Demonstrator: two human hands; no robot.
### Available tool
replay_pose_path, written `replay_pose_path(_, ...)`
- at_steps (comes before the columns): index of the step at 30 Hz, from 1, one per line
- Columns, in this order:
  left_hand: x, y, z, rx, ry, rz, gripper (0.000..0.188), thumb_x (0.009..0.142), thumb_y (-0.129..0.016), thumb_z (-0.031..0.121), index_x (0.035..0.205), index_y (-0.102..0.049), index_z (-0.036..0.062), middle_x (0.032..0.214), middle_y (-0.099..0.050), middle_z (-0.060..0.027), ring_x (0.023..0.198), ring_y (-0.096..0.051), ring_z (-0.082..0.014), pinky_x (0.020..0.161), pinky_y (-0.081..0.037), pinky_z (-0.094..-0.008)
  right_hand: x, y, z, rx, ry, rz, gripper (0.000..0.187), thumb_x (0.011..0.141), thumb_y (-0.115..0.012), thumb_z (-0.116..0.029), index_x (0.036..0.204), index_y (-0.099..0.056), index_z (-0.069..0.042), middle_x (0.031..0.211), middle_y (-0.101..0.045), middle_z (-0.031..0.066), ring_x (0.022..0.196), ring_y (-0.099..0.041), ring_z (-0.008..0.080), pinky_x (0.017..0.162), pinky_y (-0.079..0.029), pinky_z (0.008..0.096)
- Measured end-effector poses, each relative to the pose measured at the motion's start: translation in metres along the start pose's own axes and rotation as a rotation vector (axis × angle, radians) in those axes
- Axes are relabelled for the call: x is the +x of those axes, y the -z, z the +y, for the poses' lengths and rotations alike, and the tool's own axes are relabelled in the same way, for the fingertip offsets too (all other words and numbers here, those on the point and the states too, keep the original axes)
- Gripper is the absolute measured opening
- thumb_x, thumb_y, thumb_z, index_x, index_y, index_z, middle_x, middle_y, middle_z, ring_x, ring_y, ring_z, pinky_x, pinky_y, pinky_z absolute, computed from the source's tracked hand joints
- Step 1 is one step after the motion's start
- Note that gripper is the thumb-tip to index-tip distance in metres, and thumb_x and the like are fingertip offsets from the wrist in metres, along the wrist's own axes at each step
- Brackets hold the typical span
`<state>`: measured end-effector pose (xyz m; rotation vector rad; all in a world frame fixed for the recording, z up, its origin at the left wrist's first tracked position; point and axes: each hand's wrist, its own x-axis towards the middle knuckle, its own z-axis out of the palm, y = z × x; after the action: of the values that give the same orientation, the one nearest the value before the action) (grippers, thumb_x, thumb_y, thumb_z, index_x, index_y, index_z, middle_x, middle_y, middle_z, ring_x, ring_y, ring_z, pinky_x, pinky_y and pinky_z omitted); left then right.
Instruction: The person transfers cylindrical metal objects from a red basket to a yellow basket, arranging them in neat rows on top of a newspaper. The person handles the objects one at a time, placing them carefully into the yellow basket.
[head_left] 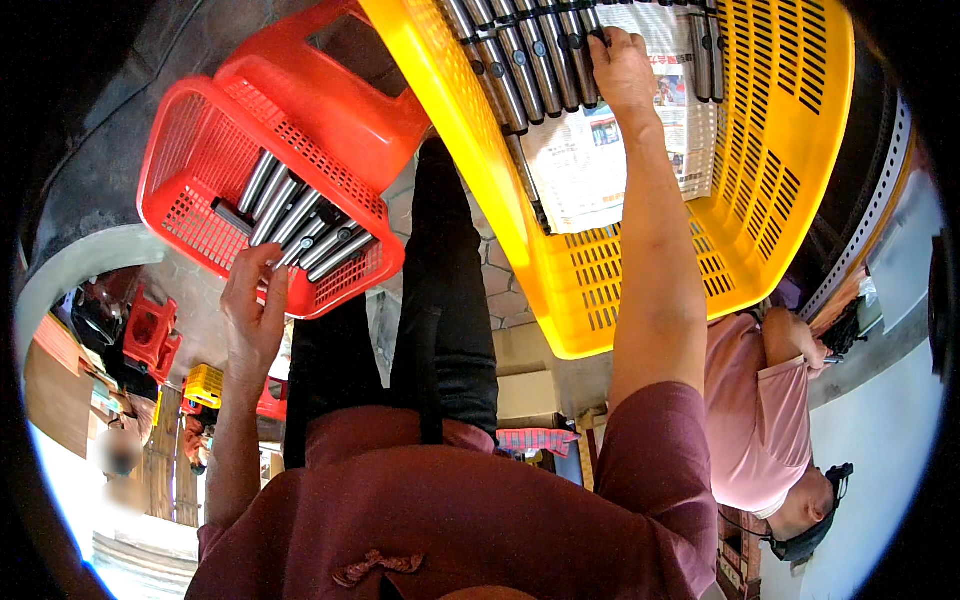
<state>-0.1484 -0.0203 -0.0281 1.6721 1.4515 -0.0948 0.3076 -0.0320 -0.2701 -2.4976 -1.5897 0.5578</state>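
Inside a large yellow crate (pixel 570 330), my right hand (pixel 624 75) is closed at the end of a row of shiny metal tubes (pixel 545 70) with black ends. Its fingers pinch one tube near its top, though the fingertips are partly hidden. Printed newspaper (pixel 575 170) lines the crate under the tubes. My left hand (pixel 255 295) reaches over the near edge of a red basket (pixel 160 190). Thumb and fingers are apart there, the fingertips against the near ends of loose metal tubes (pixel 290 210) lying in the basket.
A red plastic stool (pixel 300 85) stands behind the red basket. On the right, another person (pixel 765 400) in a pink shirt sits close to the yellow crate. Farther left are a small red stool (pixel 152 335) and a small yellow crate (pixel 204 385). My legs (pixel 440 280) stand between the two containers.
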Motion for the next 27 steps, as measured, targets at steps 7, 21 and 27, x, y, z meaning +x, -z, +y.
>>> replay_pose_path(7,-0.015,0.003,-0.027,-0.043,0.038,-0.008,0.013,0.09,-0.056,0.004,0.102,-0.059,-0.0008,0.091,-0.06,-0.0118,0.072,-0.057,-0.0177,0.066,-0.047,-0.0302,-0.069,0.004,-0.024,0.238,0.043,0.192,0.02,0.088,-0.062,-0.013,0.104,-0.062,0.0,0.094,-0.064,0.0212,0.083,-0.063,0.0384,0.072,-0.051,0.0424)
replay_pose_path(21,-0.02,-0.01,-0.029,-0.075,0.092,-0.059,0.013,0.093,-0.056,0.006,0.102,-0.061,-0.0004,0.089,-0.061,-0.0119,0.073,-0.058,-0.0178,0.065,-0.048,-0.0294,-0.123,-0.017,-0.077,0.293,-0.089,-0.181,0.049,0.085,-0.067,-0.018,0.13,-0.049,-0.006,0.087,-0.066,0.0158,0.076,-0.065,0.0346,0.068,-0.052,0.0438)
replay_pose_path(27,-0.017,-0.014,-0.027,-0.067,0.09,-0.072,0.013,0.093,-0.057,0.007,0.103,-0.061,-0.0006,0.09,-0.062,-0.0117,0.075,-0.059,-0.0177,0.067,-0.048,-0.029,-0.114,-0.026,-0.074,0.213,-0.062,-0.165,0.056,0.084,-0.066,-0.019,0.133,-0.045,-0.005,0.086,-0.067,0.018,0.076,-0.066,0.037,0.067,-0.052,0.0458)
